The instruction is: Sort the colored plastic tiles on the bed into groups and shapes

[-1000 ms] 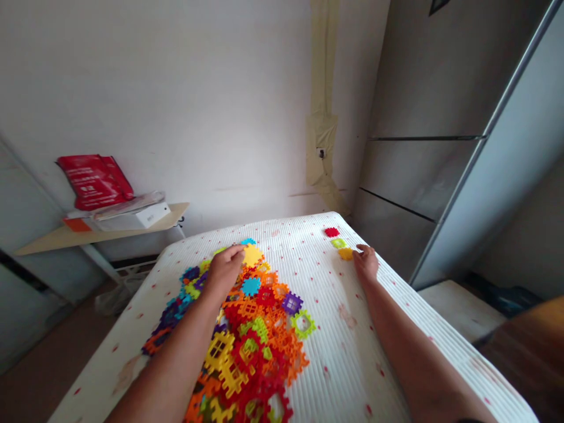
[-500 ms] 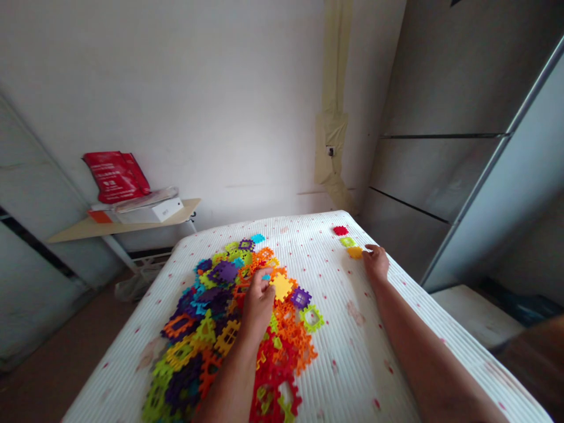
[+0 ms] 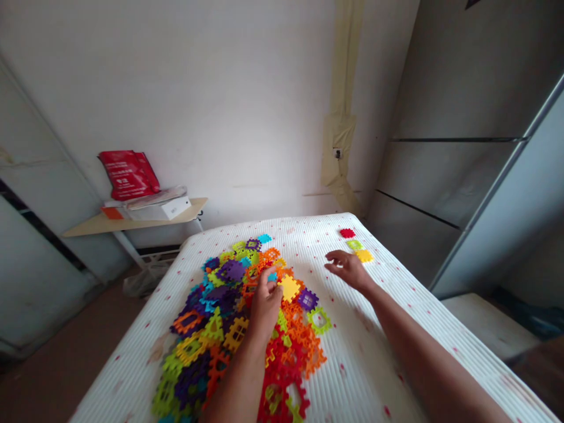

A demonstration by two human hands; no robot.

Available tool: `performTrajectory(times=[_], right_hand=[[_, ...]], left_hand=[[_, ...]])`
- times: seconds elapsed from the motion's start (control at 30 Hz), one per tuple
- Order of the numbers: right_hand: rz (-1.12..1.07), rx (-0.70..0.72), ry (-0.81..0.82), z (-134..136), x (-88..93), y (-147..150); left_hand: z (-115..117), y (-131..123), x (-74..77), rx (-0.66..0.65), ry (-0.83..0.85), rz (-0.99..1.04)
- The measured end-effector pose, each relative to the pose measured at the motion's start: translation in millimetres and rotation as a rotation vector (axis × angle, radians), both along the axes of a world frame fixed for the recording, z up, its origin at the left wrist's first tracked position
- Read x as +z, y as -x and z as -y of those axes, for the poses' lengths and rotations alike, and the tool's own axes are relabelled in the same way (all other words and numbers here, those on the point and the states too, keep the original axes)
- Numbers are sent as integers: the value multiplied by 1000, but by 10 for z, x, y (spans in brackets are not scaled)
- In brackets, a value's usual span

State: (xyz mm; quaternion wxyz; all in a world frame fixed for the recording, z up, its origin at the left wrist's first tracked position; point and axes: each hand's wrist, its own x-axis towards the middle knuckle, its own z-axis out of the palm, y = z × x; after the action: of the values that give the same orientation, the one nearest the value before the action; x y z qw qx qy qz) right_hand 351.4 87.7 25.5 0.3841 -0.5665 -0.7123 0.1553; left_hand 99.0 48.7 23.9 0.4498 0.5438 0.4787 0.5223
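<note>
A big heap of interlocking plastic tiles (image 3: 229, 329) in orange, red, purple, yellow and green lies on a white ribbed mattress (image 3: 396, 352). My left hand (image 3: 267, 302) is over the heap, pinching a yellow square tile (image 3: 289, 288). My right hand (image 3: 348, 269) hovers above the mattress with fingers spread and nothing in it. Just past it, three tiles lie in a row near the far right corner: a red tile (image 3: 347, 233), a green tile (image 3: 355, 244) and a yellow tile (image 3: 365, 255).
A narrow wooden shelf (image 3: 132, 220) at the back left carries a red bag (image 3: 127, 173) and a white box (image 3: 165, 208). A grey wardrobe (image 3: 484, 147) stands right of the mattress. Brown floor shows at left.
My left hand drew the yellow tile back from the far end of the heap toward its middle. My right hand left the yellow tile in the row and moved left, opening.
</note>
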Motion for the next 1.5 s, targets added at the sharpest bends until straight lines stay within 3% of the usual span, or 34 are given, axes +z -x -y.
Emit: performTrajectory(times=[0.13, 0.2, 0.47, 0.8, 0.93, 1.07, 1.2, 1.33, 1.5], right_hand=[[130, 305, 69, 306, 273, 582], [188, 340, 29, 436, 331, 776], [311, 348, -67, 476, 220, 949], [409, 165, -85, 519, 215, 1117], [364, 65, -115, 281, 238, 831], [337, -363, -99, -37, 198, 131], [350, -706, 84, -152, -3, -558], [365, -790, 172, -143, -168, -856], [374, -779, 204, -212, -246, -854]], left_hand=[[-9, 5, -26, -7, 4, 45], [-7, 4, -30, -9, 1, 56], [20, -4, 20, -27, 47, 93], [34, -36, 33, -55, 78, 113], [66, -49, 71, -1, 74, 97], [75, -52, 85, 5, 83, 101], [33, -38, 54, 9, 101, 85], [6, -33, 22, -2, 96, 65], [10, -31, 11, 5, 92, 74]])
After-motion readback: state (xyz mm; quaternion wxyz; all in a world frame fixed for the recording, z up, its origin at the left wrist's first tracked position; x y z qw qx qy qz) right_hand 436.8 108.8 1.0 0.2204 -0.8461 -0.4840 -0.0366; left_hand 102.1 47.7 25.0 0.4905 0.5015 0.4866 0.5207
